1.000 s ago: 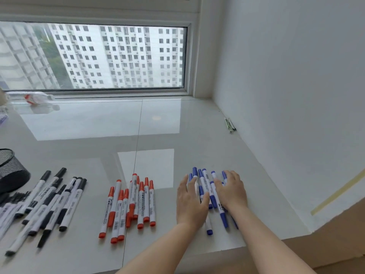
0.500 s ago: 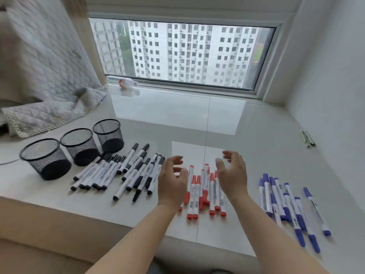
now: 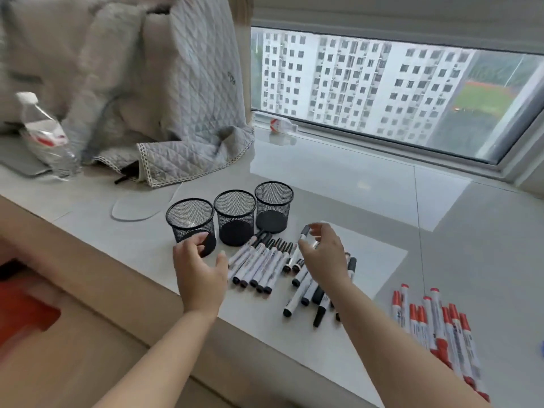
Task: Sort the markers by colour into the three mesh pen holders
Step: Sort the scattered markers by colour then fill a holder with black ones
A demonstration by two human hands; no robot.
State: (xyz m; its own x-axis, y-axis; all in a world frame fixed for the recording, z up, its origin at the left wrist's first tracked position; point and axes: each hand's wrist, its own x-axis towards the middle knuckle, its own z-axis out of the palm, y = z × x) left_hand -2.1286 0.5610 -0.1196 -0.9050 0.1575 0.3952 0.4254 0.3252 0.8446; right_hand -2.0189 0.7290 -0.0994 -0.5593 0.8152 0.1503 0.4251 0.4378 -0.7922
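Three empty black mesh pen holders stand in a row on the sill: left point(image 3: 190, 219), middle point(image 3: 235, 216), right point(image 3: 273, 207). In front of them lie several black-capped markers point(image 3: 259, 262). My right hand point(image 3: 325, 254) hovers over that pile, fingers pinched on one black marker point(image 3: 304, 233) lifted off the surface. My left hand point(image 3: 200, 270) is open, just in front of the left holder and left of the pile. Several red-capped markers point(image 3: 435, 328) lie at the lower right. The blue markers are out of view except a blue sliver at the right edge.
A quilted grey blanket point(image 3: 176, 113) drapes over the sill behind the holders. A plastic water bottle point(image 3: 47, 136) stands at far left, another small bottle point(image 3: 282, 125) lies by the window. The sill's front edge point(image 3: 147, 278) runs diagonally below my hands.
The view swung left from the blue and red markers to the black ones. Both hands moved to the black pile and my right hand picked up one black marker.
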